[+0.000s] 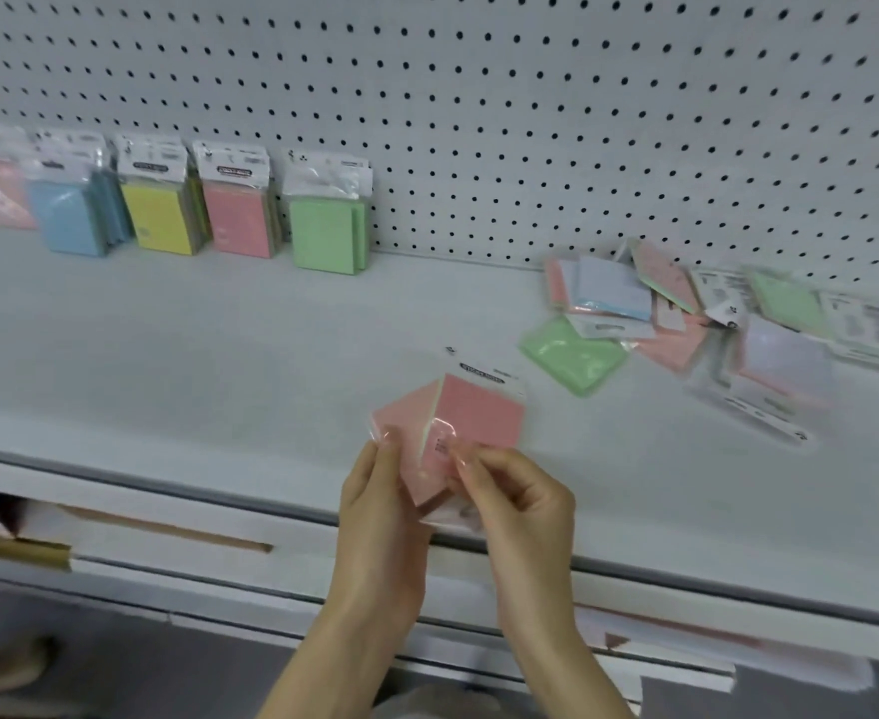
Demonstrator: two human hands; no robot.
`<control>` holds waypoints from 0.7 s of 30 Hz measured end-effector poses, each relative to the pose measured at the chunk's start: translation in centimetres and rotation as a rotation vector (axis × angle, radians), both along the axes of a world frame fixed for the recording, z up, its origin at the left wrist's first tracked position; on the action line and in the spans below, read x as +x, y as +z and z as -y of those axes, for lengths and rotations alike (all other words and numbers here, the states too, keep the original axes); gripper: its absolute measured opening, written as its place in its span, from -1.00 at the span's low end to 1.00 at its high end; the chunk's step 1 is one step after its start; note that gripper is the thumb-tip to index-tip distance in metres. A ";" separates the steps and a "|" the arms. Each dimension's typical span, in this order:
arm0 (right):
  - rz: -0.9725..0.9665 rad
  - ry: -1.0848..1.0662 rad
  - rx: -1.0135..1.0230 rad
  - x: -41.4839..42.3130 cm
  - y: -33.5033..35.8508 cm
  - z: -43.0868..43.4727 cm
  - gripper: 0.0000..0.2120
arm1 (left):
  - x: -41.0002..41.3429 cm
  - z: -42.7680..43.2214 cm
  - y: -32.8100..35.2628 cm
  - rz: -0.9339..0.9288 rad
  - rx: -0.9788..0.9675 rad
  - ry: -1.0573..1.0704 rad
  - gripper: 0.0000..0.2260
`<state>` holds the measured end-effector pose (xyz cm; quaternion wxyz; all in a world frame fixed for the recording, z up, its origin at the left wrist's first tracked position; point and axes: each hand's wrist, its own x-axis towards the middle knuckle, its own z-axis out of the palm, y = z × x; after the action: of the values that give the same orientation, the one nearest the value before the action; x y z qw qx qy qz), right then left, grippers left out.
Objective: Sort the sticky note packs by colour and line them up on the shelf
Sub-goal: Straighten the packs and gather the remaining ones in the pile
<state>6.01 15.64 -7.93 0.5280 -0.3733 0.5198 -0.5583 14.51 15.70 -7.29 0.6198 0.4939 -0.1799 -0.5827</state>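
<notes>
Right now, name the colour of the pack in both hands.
The square plastic-wrapped sticky note pack is pink; head view.

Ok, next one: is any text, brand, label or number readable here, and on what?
None can be read.
Held pink pack: dark oval header label and a small printed block, both blurred.
Standing packs at the back left: header labels, blurred.
Loose pile on the right: card print, too small and blurred.

White perforated pegboard [531,121]; grey floor [167,666]
</notes>
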 end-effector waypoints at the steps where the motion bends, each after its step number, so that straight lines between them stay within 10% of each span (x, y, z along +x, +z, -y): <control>1: -0.015 -0.005 -0.002 1.0 0.0 0.1 -0.88 | 1.0 0.3 -0.1 0.005 -0.009 -0.012 -0.68; 13: 0.151 0.143 0.034 11.7 1.4 3.8 -0.90 | 13.8 3.7 -0.9 0.133 -0.120 0.024 -0.85; 21: -0.258 -0.095 -0.108 15.9 -0.8 8.5 -0.75 | 22.0 7.5 -1.1 0.360 -0.201 0.039 -0.83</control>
<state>21.89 7.12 -8.70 0.4090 -0.4446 0.5696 -0.5573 36.54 8.19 -8.36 0.6349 0.5291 -0.3353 -0.4522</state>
